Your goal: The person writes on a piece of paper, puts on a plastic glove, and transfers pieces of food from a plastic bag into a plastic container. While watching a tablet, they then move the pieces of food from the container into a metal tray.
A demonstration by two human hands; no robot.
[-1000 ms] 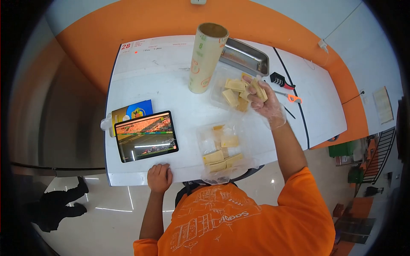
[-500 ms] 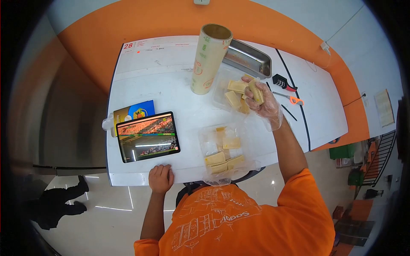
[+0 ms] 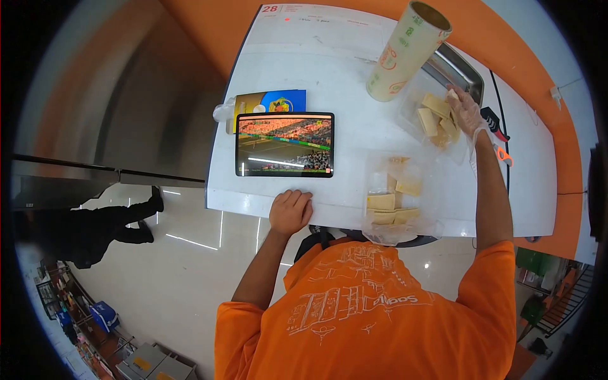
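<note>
My left hand (image 3: 291, 212), bare, rests at the table's front edge with its fingers curled together and nothing visible in it. My right hand (image 3: 467, 113) wears a clear plastic glove and is at the right side of the upper clear container (image 3: 411, 121). Its fingertips pinch a pale yellow piece (image 3: 452, 94), mostly covered by the fingers. Several flat pale yellow pieces (image 3: 428, 122) lie in that container. Nearer my body, a second clear container (image 3: 425, 174) holds several similar flat pieces (image 3: 381, 202).
A tall roll of film (image 3: 396, 63) stands beside a metal tray (image 3: 472, 69). A tablet (image 3: 285, 149) lies before a blue and yellow packet (image 3: 288, 99). A black sharpener (image 3: 489, 119) and orange-handled scissors (image 3: 503, 156) are at right. A person's dark-clothed legs (image 3: 120, 218) show at left.
The view has turned, so the table sits higher and further right. My right hand has moved with its piece towards the far right part of the upper container. My left hand stays at the edge.
</note>
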